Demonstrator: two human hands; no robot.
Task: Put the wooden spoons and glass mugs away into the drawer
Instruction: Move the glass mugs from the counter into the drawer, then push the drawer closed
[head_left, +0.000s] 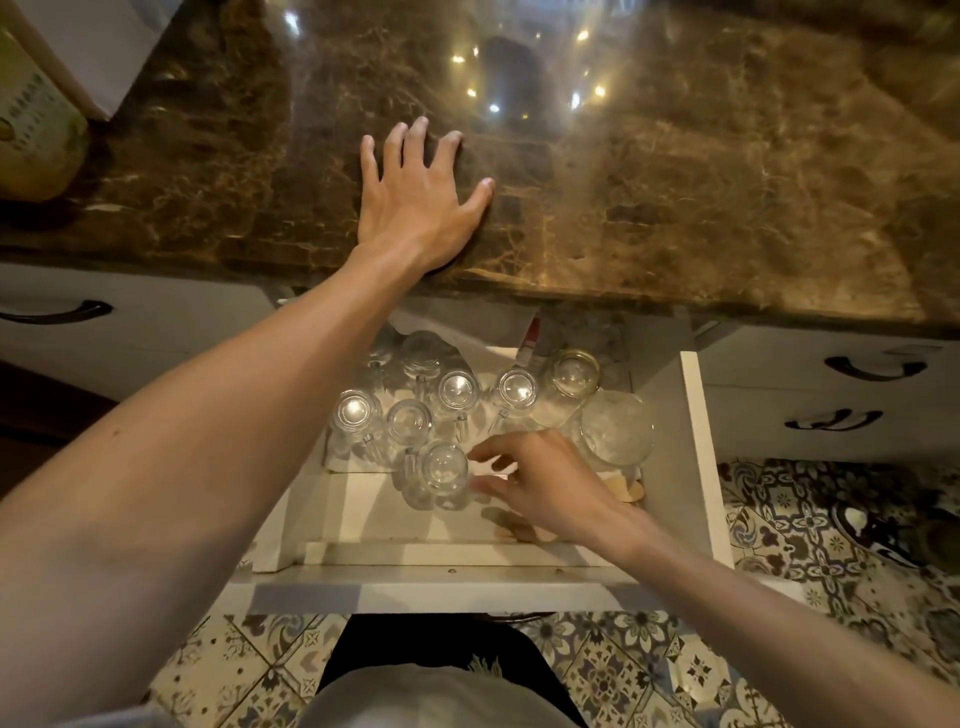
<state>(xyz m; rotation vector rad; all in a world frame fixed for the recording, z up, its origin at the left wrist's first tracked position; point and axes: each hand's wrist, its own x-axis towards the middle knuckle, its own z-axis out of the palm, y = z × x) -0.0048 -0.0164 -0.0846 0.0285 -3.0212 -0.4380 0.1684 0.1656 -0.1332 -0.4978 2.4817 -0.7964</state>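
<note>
The white drawer (698, 447) stands pulled out below the brown marble counter (701, 182). Several glass mugs (457, 392) sit mouth-down inside it, in rows at the back. One more glass mug (439, 475) sits nearer the front. My right hand (540, 483) is inside the drawer just right of that mug, fingers spread, fingertips close to its side. Wooden spoons (626, 488) lie on the drawer floor, mostly hidden under my right hand and wrist. My left hand (421, 197) rests flat on the counter, fingers apart, holding nothing.
A glass bowl (618, 428) and a glass jar (571, 376) sit at the drawer's right. Closed drawers with dark handles (875, 366) flank the open one. A green-labelled package (36, 130) stands at the counter's far left. Patterned floor tiles (831, 545) lie below.
</note>
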